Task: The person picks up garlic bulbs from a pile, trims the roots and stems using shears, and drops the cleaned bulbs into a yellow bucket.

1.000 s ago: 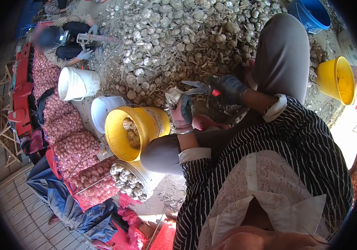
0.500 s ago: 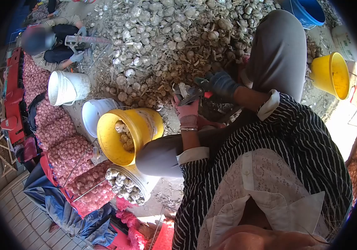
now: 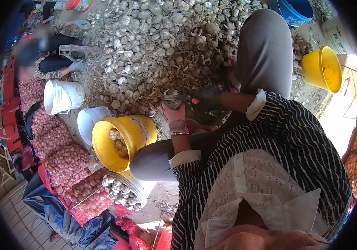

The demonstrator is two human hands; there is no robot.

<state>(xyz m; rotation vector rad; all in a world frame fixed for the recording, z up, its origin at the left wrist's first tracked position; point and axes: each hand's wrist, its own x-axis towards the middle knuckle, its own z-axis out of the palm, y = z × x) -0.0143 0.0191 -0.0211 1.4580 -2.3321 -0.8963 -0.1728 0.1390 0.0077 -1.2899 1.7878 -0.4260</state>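
Note:
My left hand (image 3: pixel 173 113), in a pink glove, grips a garlic bulb (image 3: pixel 169 102) just above my knee. My right hand (image 3: pixel 206 96), in a dark glove, holds shears (image 3: pixel 179 99) with a red mark, their blades closed against the bulb. Both hands meet at the near edge of a big heap of garlic (image 3: pixel 157 37) on the ground. A yellow bucket (image 3: pixel 120 139) partly filled with trimmed garlic stands just left of my left knee.
A white bucket of garlic (image 3: pixel 125 191) lies below the yellow one; two other white buckets (image 3: pixel 61 96) stand to the left. Red mesh sacks of garlic (image 3: pixel 61 150) line the left. Another person (image 3: pixel 49 54) sits at top left. A yellow bucket (image 3: pixel 322 68) and a blue one (image 3: pixel 293 10) are right.
The shears have closed in on the bulb in my left hand. Both hands shifted a little left and down in view as my head turned.

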